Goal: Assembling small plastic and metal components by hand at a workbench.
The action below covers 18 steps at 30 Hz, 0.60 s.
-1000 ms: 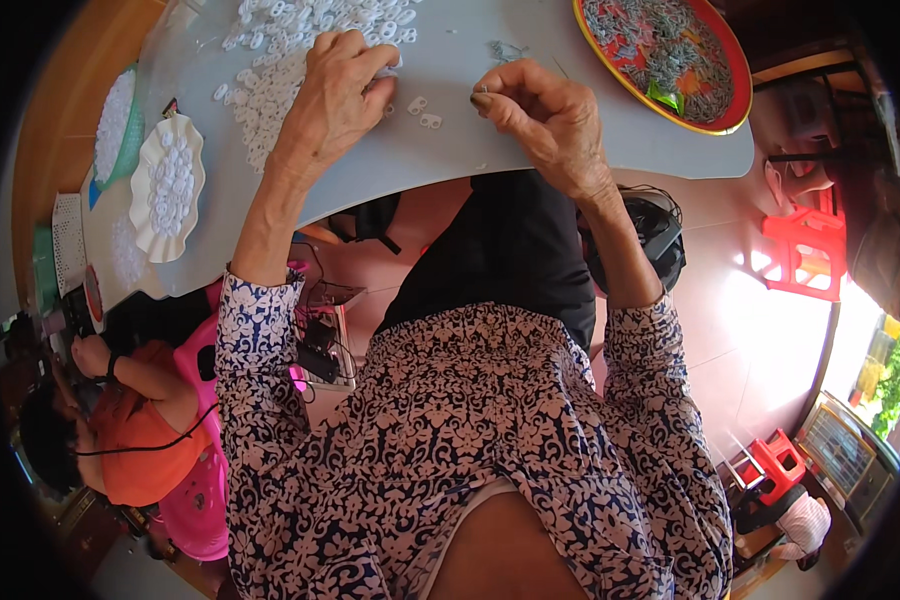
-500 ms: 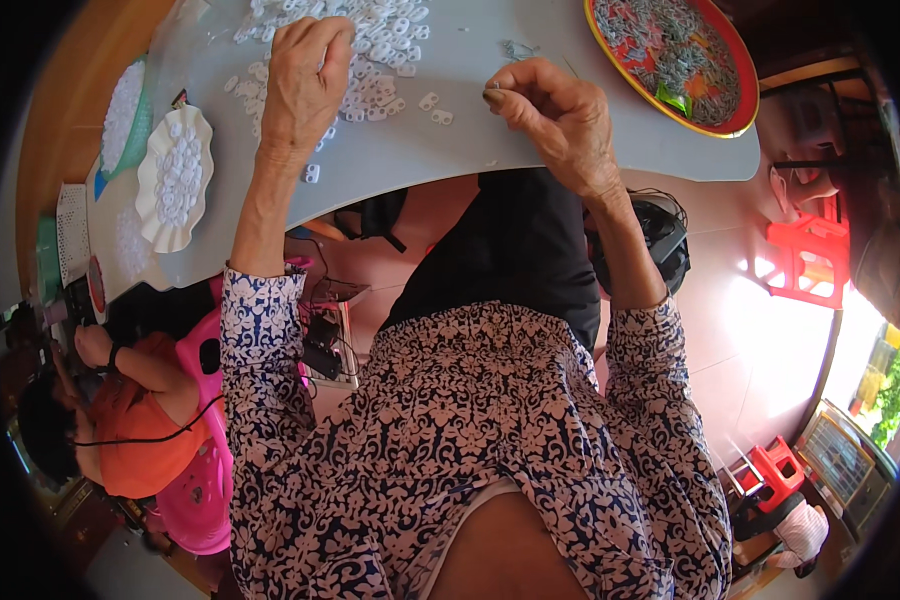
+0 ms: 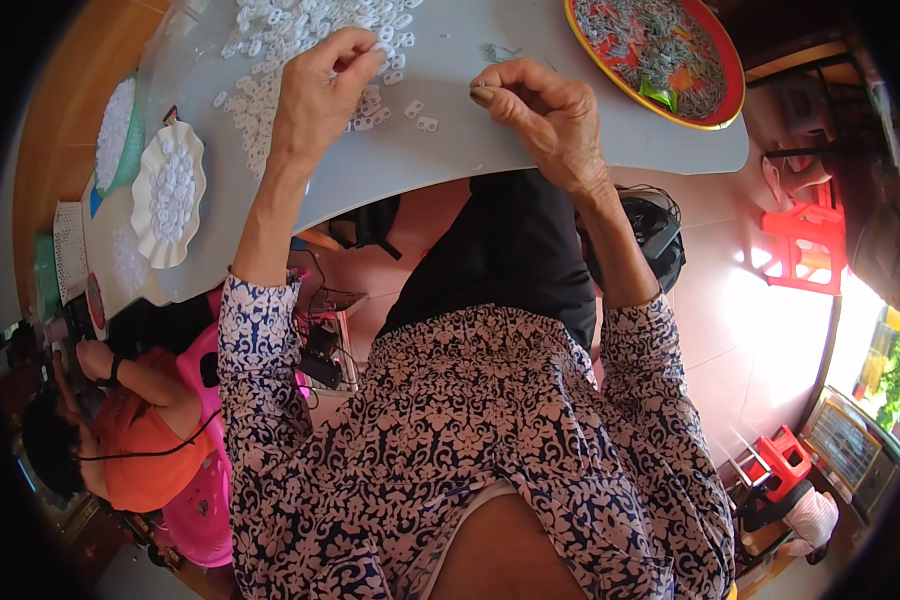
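We can read no text, label, number or sign anywhere in view. On the bright green packet (image 3: 658, 94) in the red tray (image 3: 733, 85), any print is too small for us to make out. The small white pieces (image 3: 245, 115) on the desk (image 3: 650, 150) show us no legible marking. The framed panel (image 3: 838, 440) at the lower right is too small and distorted for us to read.
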Motion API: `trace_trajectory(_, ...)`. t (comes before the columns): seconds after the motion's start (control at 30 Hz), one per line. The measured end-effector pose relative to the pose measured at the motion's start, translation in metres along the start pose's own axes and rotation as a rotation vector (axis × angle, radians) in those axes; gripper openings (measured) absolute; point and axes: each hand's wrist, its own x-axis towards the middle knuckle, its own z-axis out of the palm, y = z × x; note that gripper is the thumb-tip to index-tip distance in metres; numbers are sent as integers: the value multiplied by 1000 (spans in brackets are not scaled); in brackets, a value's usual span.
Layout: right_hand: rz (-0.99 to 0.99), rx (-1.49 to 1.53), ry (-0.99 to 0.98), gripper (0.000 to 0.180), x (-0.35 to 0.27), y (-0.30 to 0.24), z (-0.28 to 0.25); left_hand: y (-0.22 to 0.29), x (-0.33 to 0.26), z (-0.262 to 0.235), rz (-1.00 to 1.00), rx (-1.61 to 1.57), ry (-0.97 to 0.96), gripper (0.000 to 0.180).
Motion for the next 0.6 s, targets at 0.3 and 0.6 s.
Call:
trace_trajectory(0.3,15,271,33,20,6,1,-1,11,-17,39,-166,-837,-255,21)
trace_trajectory(0.6,-13,263,24,19,6,-1,-1,20,-19,52,-91,-770,-294,20)
